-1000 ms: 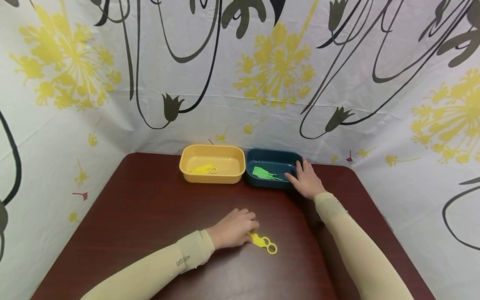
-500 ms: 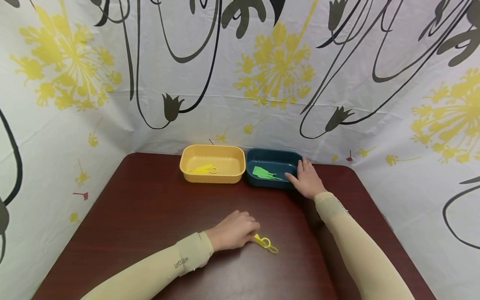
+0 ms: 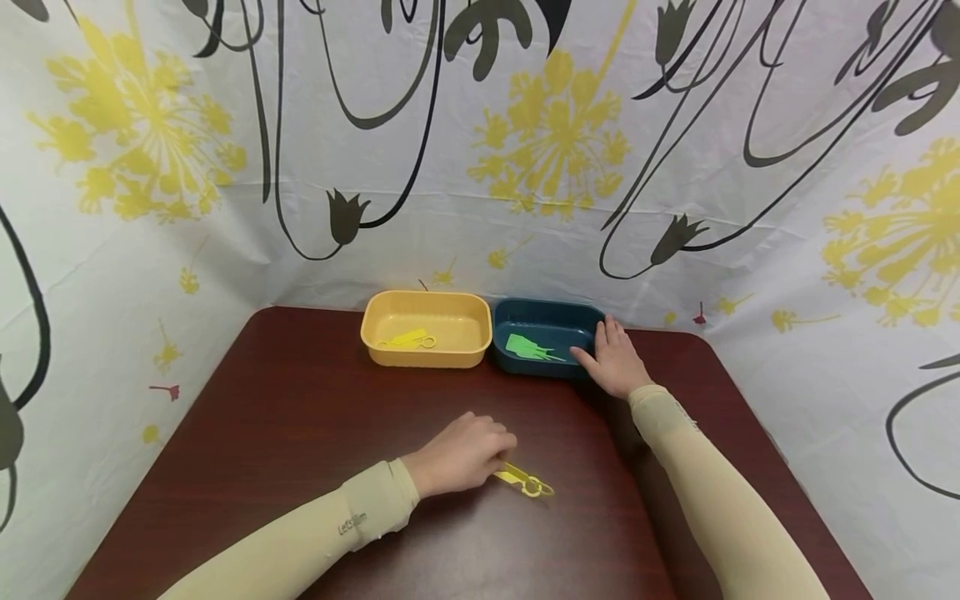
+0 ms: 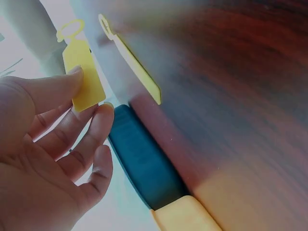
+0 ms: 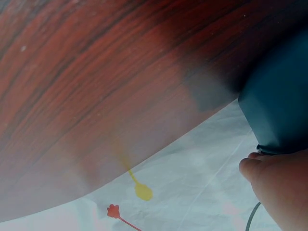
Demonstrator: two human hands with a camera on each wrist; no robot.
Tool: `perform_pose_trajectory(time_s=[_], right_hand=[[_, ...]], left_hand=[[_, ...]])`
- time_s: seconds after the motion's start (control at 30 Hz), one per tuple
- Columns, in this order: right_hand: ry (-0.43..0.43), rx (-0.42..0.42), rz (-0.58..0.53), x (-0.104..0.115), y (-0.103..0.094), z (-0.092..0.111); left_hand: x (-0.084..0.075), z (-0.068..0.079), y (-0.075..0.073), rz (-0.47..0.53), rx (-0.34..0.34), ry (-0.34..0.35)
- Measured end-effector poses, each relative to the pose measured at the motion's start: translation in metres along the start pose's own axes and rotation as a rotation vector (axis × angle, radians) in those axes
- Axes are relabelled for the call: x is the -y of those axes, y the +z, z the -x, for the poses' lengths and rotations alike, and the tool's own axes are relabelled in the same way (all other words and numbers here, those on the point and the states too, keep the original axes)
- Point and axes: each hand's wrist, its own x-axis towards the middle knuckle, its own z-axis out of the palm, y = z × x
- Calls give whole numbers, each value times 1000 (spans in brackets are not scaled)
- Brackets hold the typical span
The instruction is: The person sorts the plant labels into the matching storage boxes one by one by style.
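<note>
My left hand (image 3: pixel 465 452) is low over the table, pinching a flat yellow tag (image 4: pixel 86 89) between thumb and fingertips. The tag has a rectangular body with a ring at its far end and stands tilted up. Close beside it, a second yellow tag (image 4: pixel 137 67) lies on the table, its ring (image 3: pixel 531 487) visible in the head view. My right hand (image 3: pixel 621 364) rests on the right end of the dark blue bin (image 3: pixel 555 311), fingers extended along the rim and thumb at the front side. Green flat pieces (image 3: pixel 528 347) lie in that bin.
A yellow bin (image 3: pixel 427 356) stands directly left of the blue one, with yellow tags (image 3: pixel 408 338) inside. Both sit at the back of the glossy dark red table (image 3: pixel 300 433). A white patterned cloth (image 3: pixel 420 167) hangs behind and along both sides.
The held yellow tag has tilted up, and its ring has separated in view from the tag on the table. My left hand has shifted slightly left and up. The right hand stays at the blue bin.
</note>
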Motion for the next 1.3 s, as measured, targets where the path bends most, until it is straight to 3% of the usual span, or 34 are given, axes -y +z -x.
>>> perform_pose_trajectory(time_s=[0.37, 0.67, 1.3], right_hand=[[5, 5, -4, -1, 1, -1], [8, 6, -5, 1, 1, -1], [16, -2, -3, 0, 1, 0]], left_hand=[[2, 0, -4, -10, -13, -8], [13, -4, -20, 24, -35, -44], [31, -16, -43, 47, -178, -135]])
